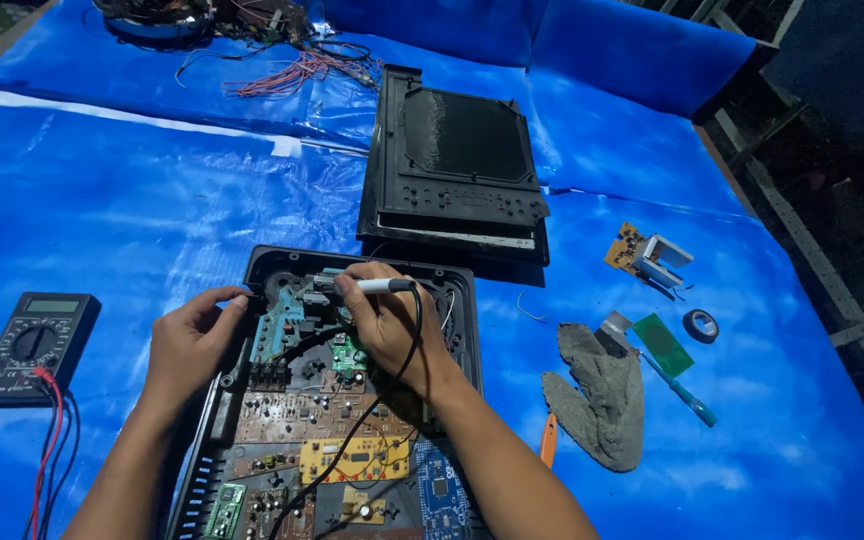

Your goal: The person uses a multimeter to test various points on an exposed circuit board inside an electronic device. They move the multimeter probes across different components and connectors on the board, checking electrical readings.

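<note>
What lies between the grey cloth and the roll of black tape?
In the head view, a green circuit board lies between the grey cloth and the black tape roll.

The open casing (352,400) lies on the tarp (152,200), circuit boards (332,440) inside it. Behind it lies the cover panel (457,170); left, the multimeter (37,345); right, the cloth (597,395), tape roll (700,325) and 1 small board (647,255).

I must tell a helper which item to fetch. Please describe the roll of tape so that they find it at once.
Start at the blue tarp and go to its right side, past the grey cloth. The roll of tape lies beside a green board; it alone is a small dark ring.
</note>
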